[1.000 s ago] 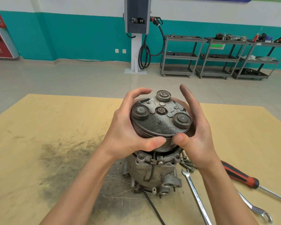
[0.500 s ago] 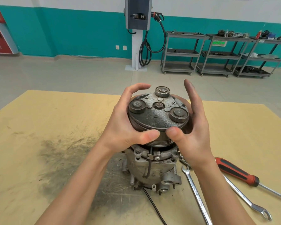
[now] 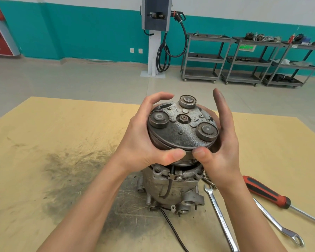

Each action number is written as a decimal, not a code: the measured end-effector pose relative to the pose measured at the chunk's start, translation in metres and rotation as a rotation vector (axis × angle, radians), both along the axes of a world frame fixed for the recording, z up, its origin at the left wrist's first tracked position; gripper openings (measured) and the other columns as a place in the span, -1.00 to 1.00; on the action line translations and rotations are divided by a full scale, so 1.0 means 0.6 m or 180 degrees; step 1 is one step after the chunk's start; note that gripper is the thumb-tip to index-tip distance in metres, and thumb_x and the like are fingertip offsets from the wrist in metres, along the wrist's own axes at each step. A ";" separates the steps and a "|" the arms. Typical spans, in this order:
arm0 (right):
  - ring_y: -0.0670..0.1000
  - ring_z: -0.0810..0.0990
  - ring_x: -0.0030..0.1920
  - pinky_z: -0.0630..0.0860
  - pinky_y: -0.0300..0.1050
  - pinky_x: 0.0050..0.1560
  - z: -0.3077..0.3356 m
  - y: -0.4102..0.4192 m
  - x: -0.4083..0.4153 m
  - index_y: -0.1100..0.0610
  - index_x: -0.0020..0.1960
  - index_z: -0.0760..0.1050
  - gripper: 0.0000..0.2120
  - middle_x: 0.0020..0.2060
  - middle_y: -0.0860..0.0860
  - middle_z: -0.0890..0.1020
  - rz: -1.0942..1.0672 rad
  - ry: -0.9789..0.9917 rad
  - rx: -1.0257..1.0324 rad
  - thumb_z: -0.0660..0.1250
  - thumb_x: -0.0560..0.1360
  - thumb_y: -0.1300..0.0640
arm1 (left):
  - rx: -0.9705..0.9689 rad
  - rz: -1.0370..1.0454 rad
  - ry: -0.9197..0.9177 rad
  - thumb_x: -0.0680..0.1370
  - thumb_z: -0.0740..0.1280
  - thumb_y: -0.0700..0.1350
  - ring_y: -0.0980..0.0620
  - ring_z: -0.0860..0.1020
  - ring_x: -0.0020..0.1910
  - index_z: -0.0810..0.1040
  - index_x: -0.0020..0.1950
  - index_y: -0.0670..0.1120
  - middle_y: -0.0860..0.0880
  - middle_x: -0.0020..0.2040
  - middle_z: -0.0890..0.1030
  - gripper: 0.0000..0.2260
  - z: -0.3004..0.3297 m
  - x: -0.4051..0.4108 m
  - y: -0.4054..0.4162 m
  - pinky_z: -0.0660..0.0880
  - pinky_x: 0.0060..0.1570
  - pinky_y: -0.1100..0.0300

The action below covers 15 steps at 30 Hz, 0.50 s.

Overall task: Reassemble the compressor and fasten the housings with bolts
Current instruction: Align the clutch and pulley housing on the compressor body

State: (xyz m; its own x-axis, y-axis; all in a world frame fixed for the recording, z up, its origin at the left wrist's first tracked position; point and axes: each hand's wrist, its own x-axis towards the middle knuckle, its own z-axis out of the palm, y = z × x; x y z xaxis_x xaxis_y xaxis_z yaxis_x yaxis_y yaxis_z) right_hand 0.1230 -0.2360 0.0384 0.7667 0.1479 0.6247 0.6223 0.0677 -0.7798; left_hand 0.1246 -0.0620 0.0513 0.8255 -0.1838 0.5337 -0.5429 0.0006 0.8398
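Two hands clasped the compressor [image 3: 173, 186], which stood upright near the middle of the tabletop [image 3: 44, 142], its long axis vertical and its round clutch plate [image 3: 183, 128] facing up, tipped a little toward the camera. The left hand [image 3: 144, 140] curled round the left rim of the pulley, thumb pressed against the grooved edge in front. The right hand [image 3: 220, 148] held the right rim with its thumb beside the other thumb, while its dirty forefinger stood straight up, clear of the plate. A black wire [image 3: 173, 228] trailed from the housing's base. Just right of the housing lay a spanner [image 3: 220, 220], a second spanner [image 3: 278, 226] and a red-handled screwdriver [image 3: 265, 192].
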 end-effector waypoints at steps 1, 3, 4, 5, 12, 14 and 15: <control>0.07 0.58 0.25 0.50 -0.10 0.20 0.001 0.000 0.001 0.22 0.57 -0.04 0.10 0.23 0.01 0.57 0.0037 0.0016 0.0002 0.44 0.34 -0.32 | 0.0003 0.0034 0.0004 0.17 0.54 -0.02 -0.17 0.58 0.23 0.33 0.38 -0.06 -0.08 0.25 0.55 -0.18 -0.001 -0.002 -0.001 0.51 0.21 -0.22; 0.08 0.58 0.25 0.50 -0.08 0.20 0.001 -0.001 0.003 0.21 0.57 -0.05 0.11 0.23 0.02 0.58 0.0093 0.0046 0.0023 0.45 0.33 -0.32 | 0.0001 0.0078 0.0028 0.17 0.55 -0.01 -0.17 0.59 0.23 0.33 0.38 -0.05 -0.08 0.26 0.55 -0.18 -0.002 -0.004 -0.002 0.52 0.21 -0.21; 0.08 0.57 0.26 0.50 -0.07 0.21 0.001 -0.002 0.003 0.20 0.57 -0.05 0.11 0.23 0.03 0.58 0.0116 0.0065 0.0037 0.46 0.32 -0.32 | 0.0001 0.0093 0.0036 0.17 0.55 -0.01 -0.18 0.59 0.23 0.33 0.38 -0.05 -0.09 0.26 0.55 -0.18 -0.002 -0.005 -0.002 0.52 0.20 -0.20; 0.09 0.57 0.26 0.50 -0.06 0.21 0.002 -0.002 0.004 0.20 0.57 -0.05 0.12 0.23 0.04 0.57 0.0134 0.0086 0.0045 0.46 0.32 -0.32 | 0.0007 0.0112 0.0037 0.17 0.55 -0.01 -0.18 0.59 0.22 0.33 0.39 -0.06 -0.09 0.26 0.55 -0.18 -0.002 -0.006 -0.002 0.52 0.20 -0.20; 0.08 0.58 0.25 0.51 -0.05 0.20 0.005 -0.003 0.007 0.18 0.57 -0.05 0.14 0.22 0.03 0.59 0.0182 0.0150 0.0027 0.47 0.30 -0.33 | 0.0095 0.0206 0.0071 0.17 0.54 0.02 -0.15 0.60 0.21 0.32 0.39 -0.05 -0.10 0.24 0.58 -0.17 0.001 -0.007 -0.001 0.53 0.19 -0.22; 0.07 0.59 0.24 0.53 -0.06 0.18 0.005 -0.003 0.008 0.17 0.57 -0.05 0.13 0.21 0.01 0.60 0.0161 0.0157 0.0024 0.47 0.30 -0.32 | 0.0100 0.0229 0.0086 0.17 0.54 0.04 -0.15 0.61 0.19 0.32 0.39 -0.06 -0.10 0.23 0.59 -0.17 0.002 -0.007 -0.002 0.53 0.18 -0.22; 0.07 0.60 0.23 0.53 -0.07 0.18 0.005 -0.002 0.009 0.17 0.57 -0.05 0.13 0.20 0.01 0.61 0.0153 0.0158 0.0022 0.46 0.30 -0.32 | 0.0117 0.0234 0.0092 0.17 0.54 0.05 -0.14 0.61 0.19 0.32 0.40 -0.06 -0.10 0.22 0.59 -0.16 0.002 -0.006 -0.002 0.53 0.18 -0.22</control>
State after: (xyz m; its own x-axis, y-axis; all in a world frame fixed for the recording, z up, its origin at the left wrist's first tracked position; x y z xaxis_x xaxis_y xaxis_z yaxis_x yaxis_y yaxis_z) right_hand 0.1283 -0.2373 0.0412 0.7890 0.1810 0.5871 0.5787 0.1020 -0.8091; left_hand 0.1207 -0.0630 0.0527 0.8524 -0.1412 0.5035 -0.5159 -0.0695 0.8538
